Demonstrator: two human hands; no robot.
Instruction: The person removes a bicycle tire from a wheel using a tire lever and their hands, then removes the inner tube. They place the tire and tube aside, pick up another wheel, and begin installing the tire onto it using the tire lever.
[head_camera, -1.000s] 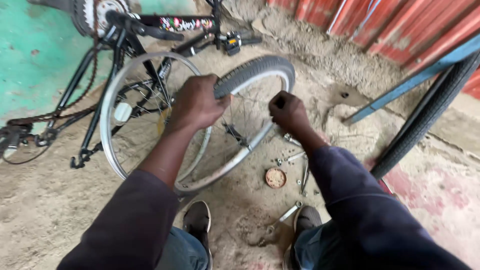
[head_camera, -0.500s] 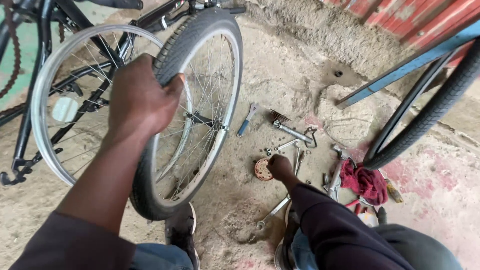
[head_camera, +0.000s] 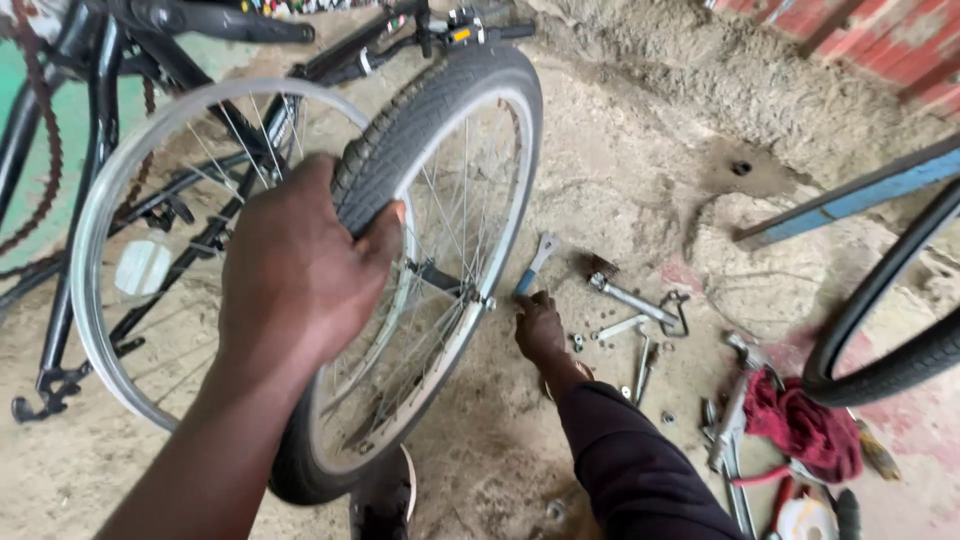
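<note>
Left hand: my left hand (head_camera: 295, 270) is clamped round the upright black-tyred, silver-spoked bicycle wheel (head_camera: 440, 240).
Right hand: my right hand (head_camera: 538, 328) is down at the blue-handled flat spanner (head_camera: 531, 265), fingers reaching, gripping nothing I can see.
Spanner axis: points away, just ahead of the right hand.

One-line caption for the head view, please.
Left hand grips a bicycle wheel's tyre; right hand reaches a blue-handled wrench on the ground.

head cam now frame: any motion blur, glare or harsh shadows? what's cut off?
Head view: flat, even daylight, no hard shadows or glare; left hand on the tyre looks slightly soft, right hand by the blue-handled wrench sharper; the second wheel is cropped at the right edge.
</note>
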